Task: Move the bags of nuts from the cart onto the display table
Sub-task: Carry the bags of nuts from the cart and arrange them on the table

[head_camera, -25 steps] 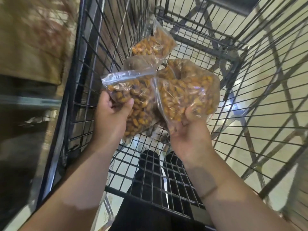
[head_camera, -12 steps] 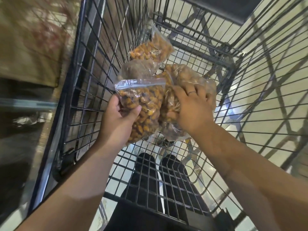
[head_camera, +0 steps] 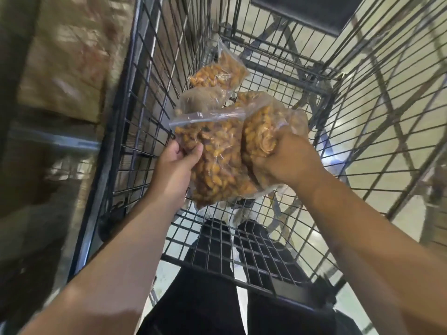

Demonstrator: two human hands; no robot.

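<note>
View from a head-worn camera, looking down into a black wire shopping cart (head_camera: 287, 290). Two bare forearms reach in from the bottom of the frame.

The left hand (head_camera: 174, 165) grasps a clear zip-top bag of orange-brown nuts (head_camera: 217, 165). The thumb lies across the bag's front near its upper left corner, and the fingers are tucked behind it. This bag hangs roughly upright above the cart floor, with its sealed strip at the top.

The right hand (head_camera: 285, 160) is clenched around a second bag of nuts (head_camera: 261, 126), bunching the plastic in its fist. This bag bulges up and to the right of the grip. The two held bags touch each other side by side in the middle of the basket.

Beyond them, two more bags lie deeper in the cart against its left wall. A cloudy bag (head_camera: 200, 102) with dull brownish contents shows just behind the top of the left hand's bag. A far bag of nuts (head_camera: 217, 73) leans just past it, its clear top pointing up.

Through the wire mesh at the bottom, the person's legs in black trousers (head_camera: 208, 298) can be seen standing on a pale, shiny floor (head_camera: 358, 131). To the left of the cart is a blurred brown surface (head_camera: 67, 56); what it is cannot be told.
</note>
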